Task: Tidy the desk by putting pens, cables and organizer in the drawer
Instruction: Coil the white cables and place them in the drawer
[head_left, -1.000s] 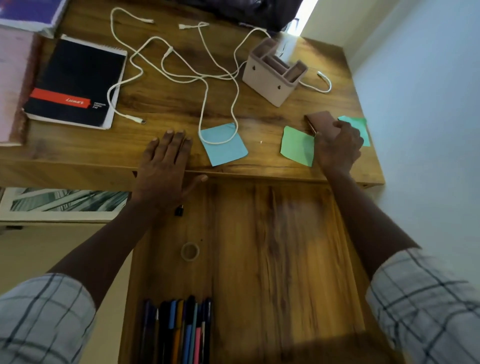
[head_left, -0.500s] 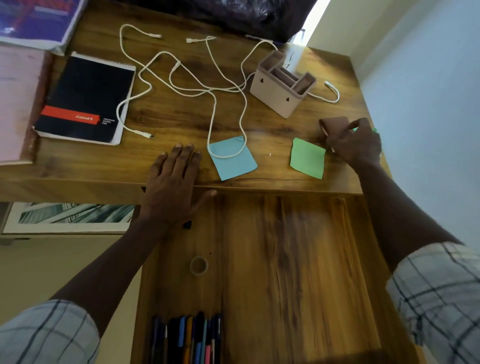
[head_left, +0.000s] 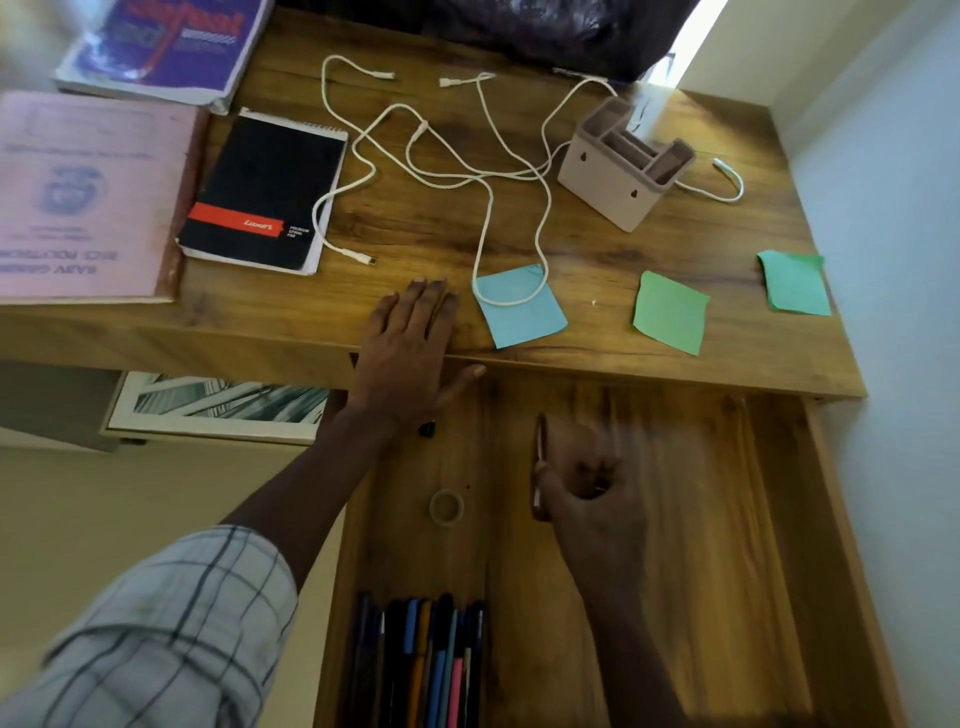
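My right hand (head_left: 589, 493) hovers over the open wooden drawer (head_left: 675, 545), fingers closed on a small flat brown pad (head_left: 540, 457) held on edge. My left hand (head_left: 410, 353) lies flat and open on the desk's front edge. Several pens (head_left: 421, 665) lie side by side in the drawer's left compartment, near its front. White cables (head_left: 488, 171) sprawl tangled across the desk top. The beige organizer (head_left: 621, 166) stands upright at the back right of the desk, with a cable running behind it.
A blue sticky note (head_left: 519, 306) and two green ones (head_left: 670, 312) (head_left: 792, 283) lie near the desk's front edge. A black notebook (head_left: 265, 192), a pink book (head_left: 83, 197) and a purple book (head_left: 161, 41) sit on the left. A tape ring (head_left: 445, 506) lies in the drawer. A wall borders the right side.
My right hand lifted the brown pad from the desk's right side and carried it down over the drawer. The green note it covered now shows. My left hand stayed put.
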